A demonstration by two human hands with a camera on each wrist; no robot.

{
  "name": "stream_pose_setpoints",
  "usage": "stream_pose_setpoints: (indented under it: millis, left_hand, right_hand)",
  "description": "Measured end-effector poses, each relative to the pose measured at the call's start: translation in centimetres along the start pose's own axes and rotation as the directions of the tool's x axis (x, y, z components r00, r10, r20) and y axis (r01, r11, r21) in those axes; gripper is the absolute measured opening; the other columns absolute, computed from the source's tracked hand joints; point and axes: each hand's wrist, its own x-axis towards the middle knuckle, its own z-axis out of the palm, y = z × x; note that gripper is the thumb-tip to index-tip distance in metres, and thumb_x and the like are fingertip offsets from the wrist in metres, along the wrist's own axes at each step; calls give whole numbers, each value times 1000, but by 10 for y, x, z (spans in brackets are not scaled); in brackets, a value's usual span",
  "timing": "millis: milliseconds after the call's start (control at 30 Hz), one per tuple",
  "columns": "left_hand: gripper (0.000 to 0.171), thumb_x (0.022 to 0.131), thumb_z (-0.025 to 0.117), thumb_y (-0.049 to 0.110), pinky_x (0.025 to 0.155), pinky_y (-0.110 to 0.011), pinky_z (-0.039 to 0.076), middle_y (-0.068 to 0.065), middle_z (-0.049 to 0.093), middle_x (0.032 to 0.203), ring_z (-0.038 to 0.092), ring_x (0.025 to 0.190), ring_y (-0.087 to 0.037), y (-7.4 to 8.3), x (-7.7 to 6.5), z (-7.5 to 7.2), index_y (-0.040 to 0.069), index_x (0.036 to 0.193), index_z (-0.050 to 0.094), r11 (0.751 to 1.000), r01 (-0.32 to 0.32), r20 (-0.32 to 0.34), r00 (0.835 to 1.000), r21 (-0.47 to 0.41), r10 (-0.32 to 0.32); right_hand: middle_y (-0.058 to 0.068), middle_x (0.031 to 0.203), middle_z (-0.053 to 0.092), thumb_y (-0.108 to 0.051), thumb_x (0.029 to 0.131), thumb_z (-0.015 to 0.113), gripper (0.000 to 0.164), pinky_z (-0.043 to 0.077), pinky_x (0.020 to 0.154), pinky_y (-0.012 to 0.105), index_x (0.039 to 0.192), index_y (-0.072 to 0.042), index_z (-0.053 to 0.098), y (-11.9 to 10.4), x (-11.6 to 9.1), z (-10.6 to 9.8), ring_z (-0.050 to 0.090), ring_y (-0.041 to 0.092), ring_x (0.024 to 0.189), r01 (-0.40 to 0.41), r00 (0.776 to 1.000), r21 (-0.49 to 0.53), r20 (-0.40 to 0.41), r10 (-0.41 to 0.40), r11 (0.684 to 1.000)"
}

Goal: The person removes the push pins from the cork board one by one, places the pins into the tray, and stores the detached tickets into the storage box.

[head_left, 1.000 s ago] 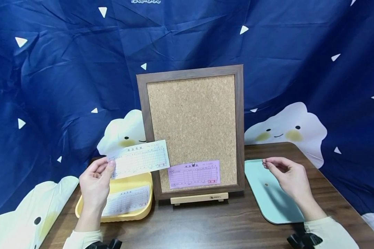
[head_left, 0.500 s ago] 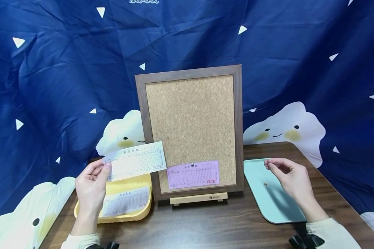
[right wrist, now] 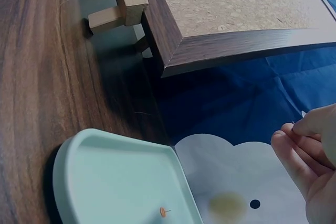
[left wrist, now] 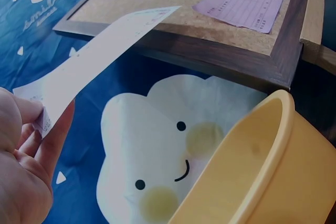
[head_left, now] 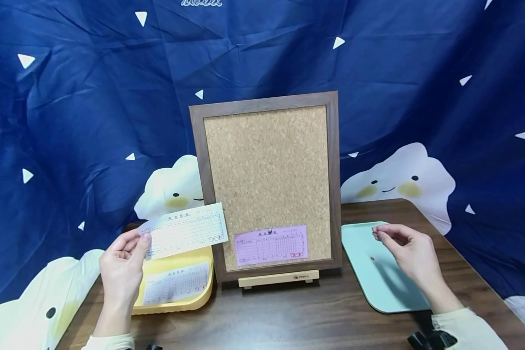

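Observation:
My left hand [head_left: 121, 265] pinches a pale printed receipt slip [head_left: 185, 228] by its left end, thumb in front. The slip tilts up to the right and overlaps the left frame of the corkboard [head_left: 271, 170]. On the board's lower part, a purple receipt slip [head_left: 282, 246] is fixed by a tack [head_left: 270, 232] at its top edge. My right hand [head_left: 409, 250] hovers above the mint tray [head_left: 363, 282], thumb and forefinger pinching a small thumbtack mostly hidden by the fingertips; a thin point shows in the right wrist view. One copper thumbtack [right wrist: 163, 212] lies in the tray.
The corkboard stands on a small wooden easel [head_left: 279, 278] mid-table. At left, a yellow bin [head_left: 175, 307] holds another printed slip [head_left: 176, 283]. A blue curtain [head_left: 267, 48] with cloud prints hangs behind the wooden table [head_left: 267, 321].
My left hand has drifted left and slightly down with the pale slip, baring more of the board's left side. My right hand has barely moved.

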Motion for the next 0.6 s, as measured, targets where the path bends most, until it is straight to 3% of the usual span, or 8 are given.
stream_pose_setpoints:
  millis: [200, 367, 600]
  left_hand:
    - [23, 83, 71, 2, 62, -13, 51, 1, 71, 76, 64, 64, -5, -2, 0, -6, -9, 102, 65, 1000, 2, -28, 1000, 28, -1]
    - [23, 83, 71, 1, 64, -13, 51, -1, 70, 76, 64, 66, -6, -3, 1, -9, -10, 102, 65, 1000, 4, -22, 1000, -1, -4]
    - [23, 82, 71, 0, 62, -13, 51, 0, 70, 75, 64, 65, -5, -5, -1, -11, -9, 102, 65, 1000, 15, -31, 999, -7, -15]
  right_hand:
    - [22, 89, 71, 3, 83, 69, 14, 48, 64, 8, 97, 1, 71, -25, -3, -4, 65, -6, 74, -4, 1000, 2, 3, 3, 1000]
    - [20, 88, 71, 3, 84, 67, 13, 48, 64, 7, 97, 4, 71, -33, -4, -6, 64, -8, 76, -2, 1000, 19, 9, 1, 1000]
    - [15, 91, 73, -3, 85, 69, 14, 48, 66, 7, 99, -3, 72, 11, -4, -1, 64, -9, 78, -33, 999, 0, 10, 33, 999]
